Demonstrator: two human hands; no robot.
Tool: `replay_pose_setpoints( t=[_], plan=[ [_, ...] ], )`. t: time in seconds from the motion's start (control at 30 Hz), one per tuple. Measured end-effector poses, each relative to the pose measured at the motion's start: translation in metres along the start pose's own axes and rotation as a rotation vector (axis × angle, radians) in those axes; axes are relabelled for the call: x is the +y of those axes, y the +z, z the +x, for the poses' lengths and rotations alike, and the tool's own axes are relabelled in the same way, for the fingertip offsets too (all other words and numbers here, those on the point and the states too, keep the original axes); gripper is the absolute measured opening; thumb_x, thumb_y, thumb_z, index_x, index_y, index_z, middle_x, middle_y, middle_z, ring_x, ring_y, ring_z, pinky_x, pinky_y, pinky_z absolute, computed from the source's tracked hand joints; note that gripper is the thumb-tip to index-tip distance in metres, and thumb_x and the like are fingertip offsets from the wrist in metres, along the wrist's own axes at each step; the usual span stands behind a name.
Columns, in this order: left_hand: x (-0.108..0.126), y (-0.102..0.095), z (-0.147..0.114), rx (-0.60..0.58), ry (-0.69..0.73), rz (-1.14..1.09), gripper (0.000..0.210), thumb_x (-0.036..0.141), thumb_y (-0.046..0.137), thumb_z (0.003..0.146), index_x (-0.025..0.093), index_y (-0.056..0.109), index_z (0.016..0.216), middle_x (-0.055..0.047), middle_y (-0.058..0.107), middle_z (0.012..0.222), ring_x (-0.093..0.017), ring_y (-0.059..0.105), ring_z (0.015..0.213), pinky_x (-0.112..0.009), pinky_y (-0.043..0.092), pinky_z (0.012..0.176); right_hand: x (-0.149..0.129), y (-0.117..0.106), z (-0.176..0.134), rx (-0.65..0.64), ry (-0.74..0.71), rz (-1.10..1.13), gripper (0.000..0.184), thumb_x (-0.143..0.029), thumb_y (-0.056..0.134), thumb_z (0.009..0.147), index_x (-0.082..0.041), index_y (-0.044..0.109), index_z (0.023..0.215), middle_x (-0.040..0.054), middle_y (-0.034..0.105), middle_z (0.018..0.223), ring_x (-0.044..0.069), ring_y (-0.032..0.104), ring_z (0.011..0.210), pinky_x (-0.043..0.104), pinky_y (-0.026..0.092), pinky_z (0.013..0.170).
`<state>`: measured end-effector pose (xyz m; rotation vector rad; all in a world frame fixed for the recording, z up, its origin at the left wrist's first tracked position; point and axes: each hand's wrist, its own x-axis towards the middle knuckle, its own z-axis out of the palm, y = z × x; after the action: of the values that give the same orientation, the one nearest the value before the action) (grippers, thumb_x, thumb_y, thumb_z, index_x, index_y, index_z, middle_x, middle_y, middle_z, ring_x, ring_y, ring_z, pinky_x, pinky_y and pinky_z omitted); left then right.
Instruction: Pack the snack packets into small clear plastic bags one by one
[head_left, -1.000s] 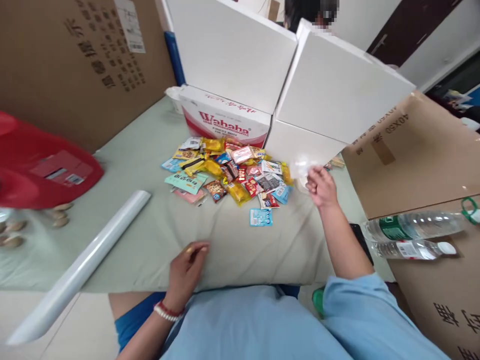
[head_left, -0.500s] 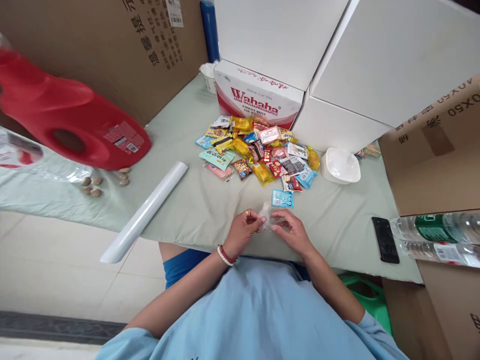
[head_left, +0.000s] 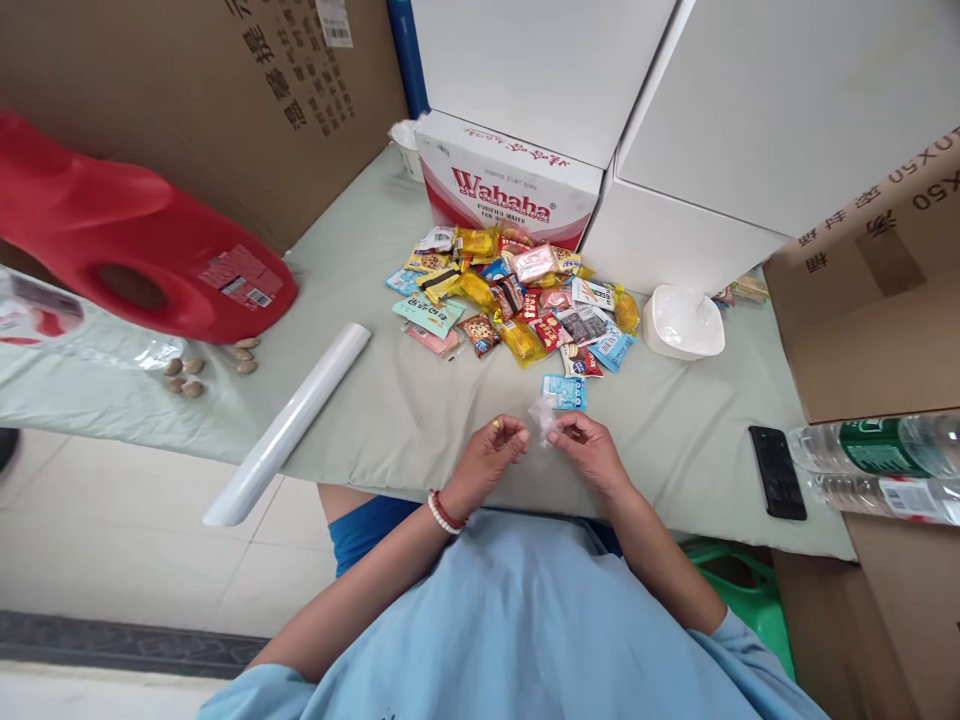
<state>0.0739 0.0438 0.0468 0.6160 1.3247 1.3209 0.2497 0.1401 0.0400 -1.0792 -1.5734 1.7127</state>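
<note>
A crumpled piece of clear plastic film (head_left: 543, 418) is pinched between the thumb and fingers of my right hand (head_left: 591, 455), just above the cloth. Beside it on the left, my left hand (head_left: 491, 460) has loosely curled fingers, a small gap from the film and nothing visible in them. A small blue-and-white packet (head_left: 566, 391) lies just beyond my hands, partly behind the film. Farther back is a pile of wrapped snacks (head_left: 517, 300) in yellow, red, blue and pink packaging.
A white bowl (head_left: 684, 342) with clear plastic inside stands right of the snacks. The Wahaba carton (head_left: 510, 190) is behind them. A white roll (head_left: 289, 425) overhangs the front edge at left, near a red jug (head_left: 150, 255). A phone (head_left: 778, 472) and bottles (head_left: 885, 447) lie right.
The film has passed from my left fingers into a pinch of my right hand and moved slightly right. My left hand has come away from it. The view has shifted a little.
</note>
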Motion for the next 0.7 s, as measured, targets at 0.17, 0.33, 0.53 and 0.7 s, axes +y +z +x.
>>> replay_pose_setpoints(
  t=[0.17,0.33,0.53,0.7],
  plan=[
    [0.001,0.008,0.007,-0.019,0.016,-0.002,0.044,0.060,0.080,0.074,0.019,0.067,0.080,0.001,0.063,0.072,-0.014,0.054,0.069,-0.029,0.045,0.069,-0.002,-0.001,0.000,0.003,0.026,0.057,0.029,-0.051,0.083,0.077,-0.023,0.077,0.085,0.0009,0.067,0.084,0.016,0.057,0.075,0.029,0.046,0.072],
    [0.007,-0.006,0.008,-0.015,-0.004,-0.028,0.045,0.061,0.081,0.072,0.019,0.064,0.076,0.002,0.059,0.069,-0.013,0.051,0.067,-0.029,0.044,0.069,-0.002,-0.019,0.002,0.096,0.169,0.334,0.034,-0.052,0.088,0.072,-0.024,0.072,0.085,-0.0016,0.065,0.077,0.014,0.055,0.067,0.027,0.048,0.064],
    [0.001,-0.015,0.007,0.051,0.016,0.007,0.044,0.060,0.082,0.073,0.020,0.063,0.077,0.000,0.060,0.076,-0.015,0.051,0.070,-0.029,0.044,0.071,-0.002,-0.030,-0.001,0.074,0.205,0.439,0.038,-0.053,0.088,0.072,-0.026,0.065,0.084,-0.0004,0.069,0.084,0.017,0.064,0.076,0.035,0.060,0.075],
    [0.006,-0.005,-0.003,0.212,0.332,0.317,0.039,0.061,0.064,0.090,0.023,0.067,0.096,-0.006,0.063,0.101,-0.021,0.058,0.096,-0.035,0.047,0.089,-0.012,-0.019,-0.004,0.128,0.139,0.358,0.034,-0.054,0.085,0.077,-0.025,0.070,0.087,-0.0001,0.068,0.084,0.016,0.064,0.077,0.032,0.060,0.076]
  ],
)
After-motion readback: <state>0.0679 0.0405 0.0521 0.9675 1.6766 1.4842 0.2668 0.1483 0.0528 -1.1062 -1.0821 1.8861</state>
